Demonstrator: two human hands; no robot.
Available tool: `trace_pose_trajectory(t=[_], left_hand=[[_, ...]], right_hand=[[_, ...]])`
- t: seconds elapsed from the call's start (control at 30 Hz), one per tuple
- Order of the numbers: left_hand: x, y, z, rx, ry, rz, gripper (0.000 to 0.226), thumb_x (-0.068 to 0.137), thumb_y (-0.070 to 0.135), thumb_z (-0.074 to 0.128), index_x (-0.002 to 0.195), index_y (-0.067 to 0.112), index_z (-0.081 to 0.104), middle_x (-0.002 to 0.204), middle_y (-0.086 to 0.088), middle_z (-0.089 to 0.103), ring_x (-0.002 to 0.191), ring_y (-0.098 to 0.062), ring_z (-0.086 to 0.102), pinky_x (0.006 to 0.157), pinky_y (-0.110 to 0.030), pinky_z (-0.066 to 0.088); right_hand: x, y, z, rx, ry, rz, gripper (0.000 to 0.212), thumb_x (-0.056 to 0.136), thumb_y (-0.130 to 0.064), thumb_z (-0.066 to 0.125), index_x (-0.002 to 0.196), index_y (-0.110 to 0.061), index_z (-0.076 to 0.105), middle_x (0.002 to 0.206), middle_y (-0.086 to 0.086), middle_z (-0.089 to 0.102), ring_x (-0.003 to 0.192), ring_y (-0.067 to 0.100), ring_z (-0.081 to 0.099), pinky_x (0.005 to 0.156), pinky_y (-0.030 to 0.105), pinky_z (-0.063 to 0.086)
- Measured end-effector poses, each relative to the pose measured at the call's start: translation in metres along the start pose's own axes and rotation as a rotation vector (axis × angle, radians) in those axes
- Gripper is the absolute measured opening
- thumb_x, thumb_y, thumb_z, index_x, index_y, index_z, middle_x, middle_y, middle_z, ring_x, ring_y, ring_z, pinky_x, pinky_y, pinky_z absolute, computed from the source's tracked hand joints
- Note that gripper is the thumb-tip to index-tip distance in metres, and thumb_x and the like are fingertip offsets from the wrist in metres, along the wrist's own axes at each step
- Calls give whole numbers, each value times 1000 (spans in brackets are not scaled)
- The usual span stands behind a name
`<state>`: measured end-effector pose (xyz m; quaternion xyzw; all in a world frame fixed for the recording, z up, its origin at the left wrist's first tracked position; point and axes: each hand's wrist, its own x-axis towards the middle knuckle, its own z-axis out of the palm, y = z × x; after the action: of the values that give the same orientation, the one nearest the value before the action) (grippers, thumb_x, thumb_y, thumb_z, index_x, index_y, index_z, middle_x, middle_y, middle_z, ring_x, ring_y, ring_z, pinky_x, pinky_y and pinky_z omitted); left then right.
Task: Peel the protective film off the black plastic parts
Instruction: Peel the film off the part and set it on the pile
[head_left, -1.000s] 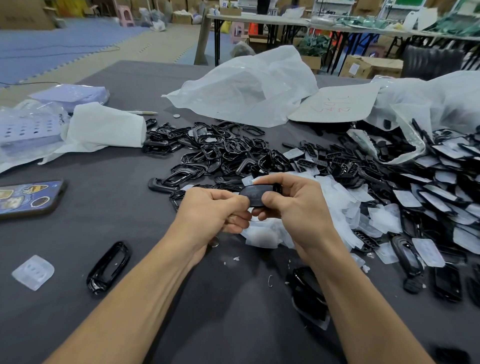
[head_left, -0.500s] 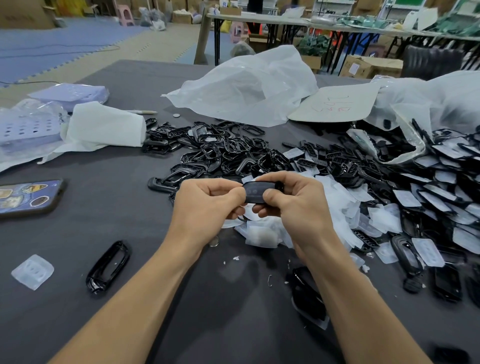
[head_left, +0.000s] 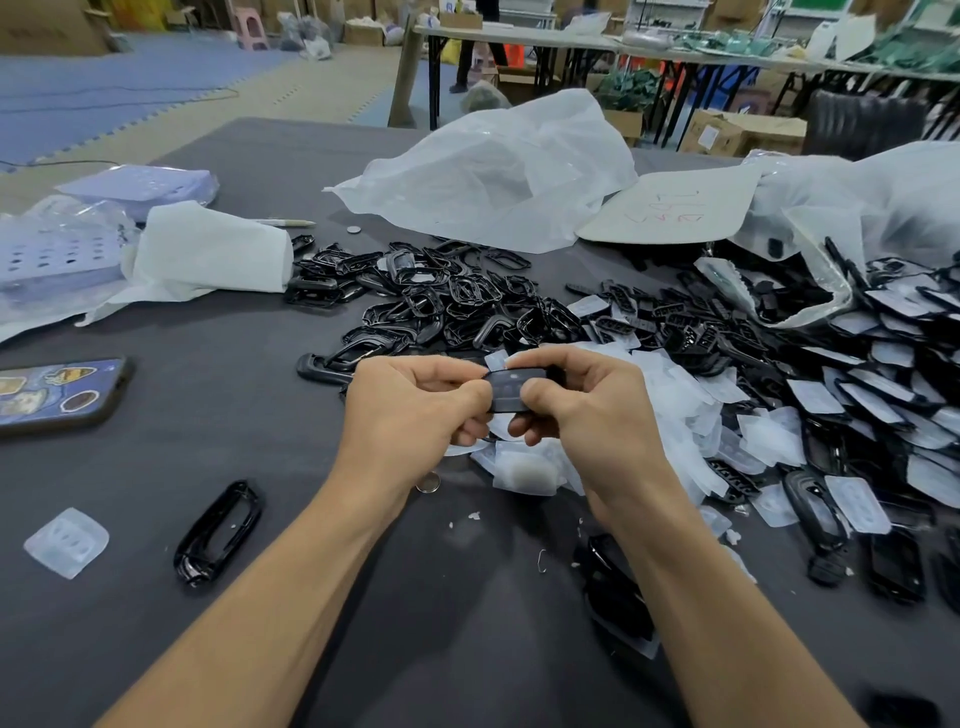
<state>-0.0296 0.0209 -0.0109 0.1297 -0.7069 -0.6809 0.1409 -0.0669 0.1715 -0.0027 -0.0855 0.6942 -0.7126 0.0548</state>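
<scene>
While both of your hands meet above the middle of the dark table, they share one black plastic part, held just above a heap of peeled film pieces. Your right hand grips the part's right end, thumb pressed on its near face and fingers curled over the far edge. Your left hand is closed at the part's left edge, thumb and forefinger pinched together there; you cannot tell from this angle whether they hold a corner of film or the plastic itself. The part lies roughly level, its long side running left to right.

Beyond your hands, a pile of black frame-shaped parts spreads across the centre of the table. To the right lies a larger spread of film-covered parts, dark pieces with pale film on top, reaching the right edge of view. Farther off sit a crumpled clear plastic bag and a cardboard sheet with red writing.

Near left, a single black oval frame lies alone on the table, with a loose piece of film further left of it. A phone rests at the left edge, and a folded white cloth sits beyond it. A small coin lies just under your left wrist.
</scene>
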Motion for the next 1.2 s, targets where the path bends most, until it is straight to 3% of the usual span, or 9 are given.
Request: trace_pose_trajectory(t=[0.13,0.23,0.43,0.57,0.73,0.83,1.0,1.13,1.2], left_hand=[[-2,2,-8,29,-42,189,36,76,14,75,104,36,82,101,4,81,86,-11,75,73,-26,60],[-7,4,-12,283,-144,472,59,74,1,71,115,43,78,138,25,64,130,3,57,102,-18,50],[-10,2,-4,239,-54,412,31,77,5,87,89,33,85,91,12,80,91,-4,74,85,-28,58],[-5,6,-2,-38,2,118,29,84,3,80,84,32,85,77,-2,79,65,-8,66,68,-26,56],[-5,8,-3,-221,-165,-147,6,81,15,79,83,16,85,66,-2,64,59,-10,53,66,-25,46],[-5,11,-2,-358,-209,-208,19,71,31,75,76,15,84,73,-1,75,62,-11,67,62,-20,55],[-1,10,-8,-393,-252,-241,36,97,27,58,76,18,85,84,-6,80,69,-11,73,63,-19,58],[0,7,-8,-354,-278,-213,12,81,27,75,82,21,85,89,-3,80,73,-9,71,69,-19,57],[0,5,-8,-324,-261,-206,19,69,30,84,86,22,85,87,-2,78,73,-10,68,73,-25,51]], right_hand=[[2,-7,-5,258,29,218,25,87,15,57,91,-1,75,61,10,67,47,18,60,44,21,47],[1,-11,-8,374,-17,353,23,87,13,53,92,2,73,60,9,66,46,14,58,42,18,44],[-2,-17,-8,372,-73,460,18,92,-4,58,84,1,73,73,12,68,47,12,56,42,16,43],[0,-17,-14,180,-43,248,24,98,-26,63,86,-15,80,92,3,77,80,14,67,72,28,52],[-5,-19,-9,103,-52,148,16,89,-4,72,78,-14,79,78,6,73,69,16,62,70,25,54],[-5,-20,-9,190,-1,206,16,89,-5,72,76,-11,78,76,7,72,63,15,61,66,24,55],[-3,-21,-12,301,51,258,13,87,-5,71,76,-8,77,71,7,69,56,16,60,55,23,52],[-3,-20,-12,302,53,275,14,86,-5,73,74,-8,78,71,8,70,56,16,61,54,23,52],[-3,-19,-12,282,49,277,14,86,-6,73,73,-7,79,71,9,70,56,16,61,54,23,51]])
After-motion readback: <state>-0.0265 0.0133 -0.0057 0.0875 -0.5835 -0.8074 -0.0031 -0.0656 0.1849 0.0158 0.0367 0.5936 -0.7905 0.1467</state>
